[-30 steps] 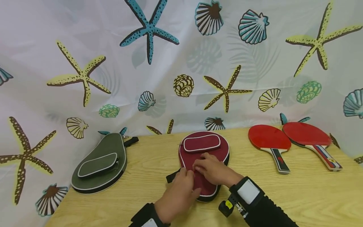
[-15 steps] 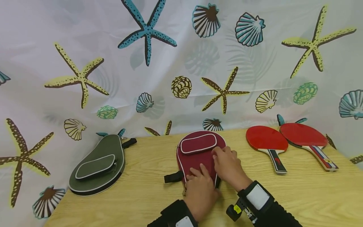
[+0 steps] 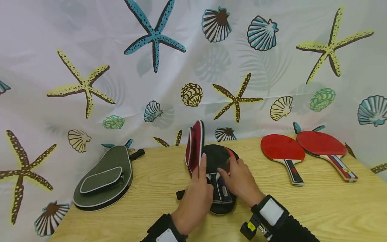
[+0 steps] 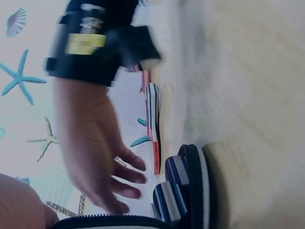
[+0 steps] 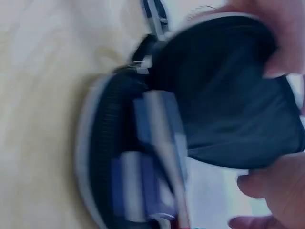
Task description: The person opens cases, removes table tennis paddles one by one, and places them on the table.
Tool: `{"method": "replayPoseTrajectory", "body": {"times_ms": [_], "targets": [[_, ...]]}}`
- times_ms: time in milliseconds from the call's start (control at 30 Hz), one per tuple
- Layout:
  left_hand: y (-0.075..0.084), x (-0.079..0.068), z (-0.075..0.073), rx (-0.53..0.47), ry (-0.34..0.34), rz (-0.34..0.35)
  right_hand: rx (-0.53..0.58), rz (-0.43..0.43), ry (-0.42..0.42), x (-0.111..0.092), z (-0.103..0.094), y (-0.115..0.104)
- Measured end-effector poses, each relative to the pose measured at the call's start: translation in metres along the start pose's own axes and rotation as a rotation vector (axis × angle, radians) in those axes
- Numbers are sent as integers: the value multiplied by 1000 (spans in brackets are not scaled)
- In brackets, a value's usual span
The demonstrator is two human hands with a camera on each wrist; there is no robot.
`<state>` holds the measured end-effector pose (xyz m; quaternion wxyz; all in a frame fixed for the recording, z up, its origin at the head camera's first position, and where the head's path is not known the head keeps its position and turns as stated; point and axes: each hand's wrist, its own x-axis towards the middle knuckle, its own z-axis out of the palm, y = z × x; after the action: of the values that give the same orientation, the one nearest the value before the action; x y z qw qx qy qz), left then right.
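A maroon table tennis paddle case (image 3: 222, 210) lies unzipped in mid-table, its lid (image 3: 198, 139) raised on the left side. My left hand (image 3: 193, 201) holds that lid up, thumb on the dark lining (image 5: 224, 95) in the right wrist view. Inside rest table tennis paddles; a black blade (image 3: 214, 157) with a red edge shows, and two striped handles (image 4: 170, 200) stick up in the left wrist view. Above the case's right side hovers my right hand (image 3: 244, 183), its fingers loosely bent and holding nothing that I can see.
Two red paddles (image 3: 282, 148) lie at the right rear, one partly behind the other. At the left sits a closed green paddle case (image 3: 105, 178) with a black strap (image 3: 137, 154). A seashell-patterned cloth (image 3: 169, 84) hangs behind the wooden table (image 3: 145, 215).
The maroon lid, earlier flat and closed, has swung up to the left, uncovering the paddles. My left hand rose with it; my right hand shifted from the lid's right edge to over the opening.
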<state>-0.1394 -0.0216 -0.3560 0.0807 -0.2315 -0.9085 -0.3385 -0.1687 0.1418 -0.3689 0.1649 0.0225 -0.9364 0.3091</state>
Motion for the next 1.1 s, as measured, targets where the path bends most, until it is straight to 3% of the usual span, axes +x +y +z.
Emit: {"method": "replayPoseTrajectory", "body": {"times_ms": [167,233,333,400,467,533,600,833,1000,1100], "targets": [[-18,-11,-23,-170,7,-102,-72,-23,-130,-4,19,-12],[-25,-13,-31,-185,48,-140,-112,-23,-143,-5,27,-18],[-37,-16,-40,-79,133,-157,-196,-41,-126,-5,37,-26],[-45,-18,-42,86,192,-153,-253,-56,-105,-5,43,-31],[-52,-18,-43,257,202,-155,-299,-81,-80,-6,46,-34],[-58,-19,-42,372,160,-155,-308,-91,-73,-5,48,-36],[-63,-18,-41,415,81,-154,-296,-96,-75,-4,48,-37],[-77,-10,-38,261,-191,-281,-223,-17,-146,2,50,-33],[-88,-5,-39,243,-338,-268,-229,-9,-152,6,52,-30],[-92,-4,-40,245,-375,-240,-218,-11,-156,7,50,-28]]}}
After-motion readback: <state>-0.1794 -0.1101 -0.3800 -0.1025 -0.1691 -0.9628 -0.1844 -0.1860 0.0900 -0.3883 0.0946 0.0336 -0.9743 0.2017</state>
